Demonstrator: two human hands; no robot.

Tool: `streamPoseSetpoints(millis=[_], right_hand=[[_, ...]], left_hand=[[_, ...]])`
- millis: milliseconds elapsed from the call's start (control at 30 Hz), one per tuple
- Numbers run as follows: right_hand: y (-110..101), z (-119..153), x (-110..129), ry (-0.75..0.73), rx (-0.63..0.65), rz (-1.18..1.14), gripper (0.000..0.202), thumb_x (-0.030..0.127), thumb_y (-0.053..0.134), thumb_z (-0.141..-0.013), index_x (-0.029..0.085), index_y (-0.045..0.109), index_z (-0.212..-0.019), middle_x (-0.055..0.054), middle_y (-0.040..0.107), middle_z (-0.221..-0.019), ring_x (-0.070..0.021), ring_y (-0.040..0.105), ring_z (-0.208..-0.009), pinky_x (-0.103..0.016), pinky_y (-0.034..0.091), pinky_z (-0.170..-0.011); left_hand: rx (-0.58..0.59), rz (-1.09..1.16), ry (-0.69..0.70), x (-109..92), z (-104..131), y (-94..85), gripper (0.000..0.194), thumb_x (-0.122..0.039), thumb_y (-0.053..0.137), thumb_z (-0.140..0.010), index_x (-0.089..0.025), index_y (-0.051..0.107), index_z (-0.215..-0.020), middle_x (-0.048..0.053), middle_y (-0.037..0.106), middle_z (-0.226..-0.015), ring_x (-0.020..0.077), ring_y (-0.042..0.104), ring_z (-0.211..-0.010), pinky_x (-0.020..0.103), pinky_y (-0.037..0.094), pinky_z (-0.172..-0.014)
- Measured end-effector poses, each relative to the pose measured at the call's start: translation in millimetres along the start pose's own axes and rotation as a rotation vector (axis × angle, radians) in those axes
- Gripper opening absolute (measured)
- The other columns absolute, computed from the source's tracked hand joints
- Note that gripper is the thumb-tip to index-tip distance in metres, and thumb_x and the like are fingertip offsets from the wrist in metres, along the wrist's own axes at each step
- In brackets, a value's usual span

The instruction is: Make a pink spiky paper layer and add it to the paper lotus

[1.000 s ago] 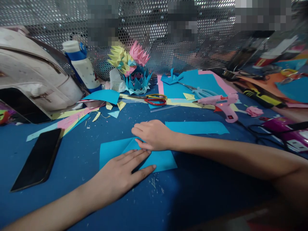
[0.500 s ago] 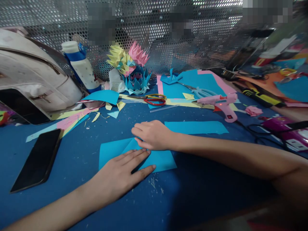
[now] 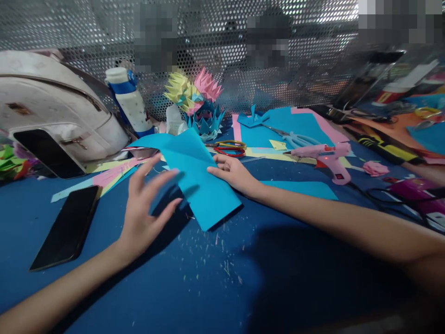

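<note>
A blue sheet of paper (image 3: 200, 174) is lifted off the blue table and tilted, a crease running across its upper part. My right hand (image 3: 234, 172) pinches its right edge, thumb on the near face and fingers behind. To the left of the sheet, my left hand (image 3: 148, 204) is held up with fingers spread, slightly blurred, its fingertips close to the paper's left edge. It grips nothing. Beyond my right wrist lies a blue paper strip (image 3: 304, 189), partly covered by the forearm.
Behind stand folded paper flowers (image 3: 194, 93), a white-and-blue bottle (image 3: 130, 104) and a backpack (image 3: 62, 102). Red-and-yellow scissors (image 3: 229, 148) lie past the sheet. A pink glue gun (image 3: 327, 155) rests at right with its cord. A black phone (image 3: 67, 227) lies left.
The blue sheet was flat under both hands; now it is raised and turned. My left hand has let go and moved left, fingers apart. My right hand now holds the sheet's right edge.
</note>
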State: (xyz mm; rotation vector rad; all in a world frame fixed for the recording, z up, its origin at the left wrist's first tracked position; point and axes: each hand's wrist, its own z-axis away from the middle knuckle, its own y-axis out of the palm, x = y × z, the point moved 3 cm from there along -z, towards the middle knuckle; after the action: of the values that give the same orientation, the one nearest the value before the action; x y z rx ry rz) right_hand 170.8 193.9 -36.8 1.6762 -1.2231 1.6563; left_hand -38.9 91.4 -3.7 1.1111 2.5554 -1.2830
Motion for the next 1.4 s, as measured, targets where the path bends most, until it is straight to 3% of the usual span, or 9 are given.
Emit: streamPoseSetpoints(millis=[67,133,200,267,367,533,600,900,1400], right_hand=[[2,2,-1,-0.013,-0.017,-0.019,0.033,0.047,0.055,-0.089,0.018,0.051,-0.106,-0.005,0.063,-0.087,-0.017,0.058,-0.074,-0.031,0.048,-0.066],[4,4,1,-0.062,-0.029,0.045,0.035,0.047,0.052,-0.091,0.019,0.051,-0.111,-0.006,0.063,-0.09,-0.0183,0.058,-0.077,-0.032,0.048,-0.066],[5,7,3,-0.121,-0.055,0.131,0.035,0.046,0.051,-0.092,0.018,0.05,-0.113,-0.005,0.062,-0.087,-0.0178,0.057,-0.074,-0.031,0.047,-0.063],[6,9,6,-0.171,-0.077,0.191,0.034,0.044,0.052,-0.093,0.017,0.05,-0.114,-0.004,0.059,-0.084,-0.0161,0.054,-0.069,-0.03,0.045,-0.059],[10,14,10,-0.205,-0.082,0.212,0.033,0.041,0.053,-0.093,0.017,0.05,-0.115,-0.003,0.06,-0.083,-0.0162,0.056,-0.069,-0.03,0.046,-0.059],[19,15,12,-0.133,0.039,-0.087,0.051,0.038,0.07,-0.08,0.02,0.051,-0.124,-0.009,0.063,-0.116,-0.023,0.062,-0.102,-0.038,0.053,-0.087],[21,13,9,-0.051,0.086,-0.2,0.059,0.034,0.077,-0.072,0.019,0.052,-0.124,-0.009,0.064,-0.119,-0.0239,0.062,-0.106,-0.04,0.052,-0.093],[19,8,0,0.091,0.057,-0.293,0.062,0.031,0.084,-0.062,0.018,0.06,-0.117,-0.011,0.067,-0.12,-0.0266,0.064,-0.109,-0.045,0.053,-0.093],[16,8,1,0.104,-0.07,-0.366,0.061,0.035,0.085,-0.062,0.019,0.06,-0.116,-0.01,0.065,-0.124,-0.0292,0.06,-0.116,-0.051,0.049,-0.103]], left_hand=[[-0.08,0.218,-0.241,12,-2,2.3,0.059,-0.032,0.068,-0.085,-0.027,0.042,-0.138,0.011,0.04,-0.147,0.0301,0.04,-0.136,0.051,0.041,-0.108],[0.024,0.45,-0.398,18,0,12.0,0.054,-0.036,0.064,-0.086,-0.021,0.046,-0.135,0.013,0.053,-0.135,0.0271,0.055,-0.121,0.043,0.051,-0.096],[0.203,0.589,-0.497,16,4,21.7,0.034,-0.037,0.06,-0.088,-0.017,0.06,-0.116,0.01,0.068,-0.109,0.0218,0.065,-0.096,0.034,0.055,-0.081],[0.333,0.616,-0.55,11,7,26.6,0.024,-0.037,0.061,-0.086,-0.014,0.068,-0.086,0.005,0.07,-0.079,0.0168,0.063,-0.073,0.026,0.051,-0.065],[0.395,0.576,-0.6,5,11,27.8,0.034,-0.039,0.064,-0.084,-0.014,0.062,-0.06,0.0,0.059,-0.056,0.0115,0.051,-0.054,0.022,0.038,-0.051],[0.277,0.54,-0.622,11,9,22.9,0.041,-0.038,0.06,-0.086,-0.015,0.054,-0.053,-0.003,0.049,-0.05,0.009,0.042,-0.049,0.022,0.03,-0.048],[0.239,0.537,-0.64,17,7,20.7,0.042,-0.037,0.058,-0.088,-0.016,0.05,-0.052,-0.003,0.048,-0.047,0.0088,0.042,-0.047,0.022,0.03,-0.048],[0.247,0.611,-0.641,20,5,19.9,0.04,-0.036,0.059,-0.087,-0.017,0.052,-0.053,-0.003,0.052,-0.047,0.0089,0.049,-0.043,0.021,0.036,-0.046],[0.375,0.569,-0.6,18,6,25.4,0.042,-0.042,0.061,-0.084,-0.016,0.052,-0.052,-0.003,0.048,-0.046,0.0084,0.042,-0.043,0.021,0.031,-0.045]])
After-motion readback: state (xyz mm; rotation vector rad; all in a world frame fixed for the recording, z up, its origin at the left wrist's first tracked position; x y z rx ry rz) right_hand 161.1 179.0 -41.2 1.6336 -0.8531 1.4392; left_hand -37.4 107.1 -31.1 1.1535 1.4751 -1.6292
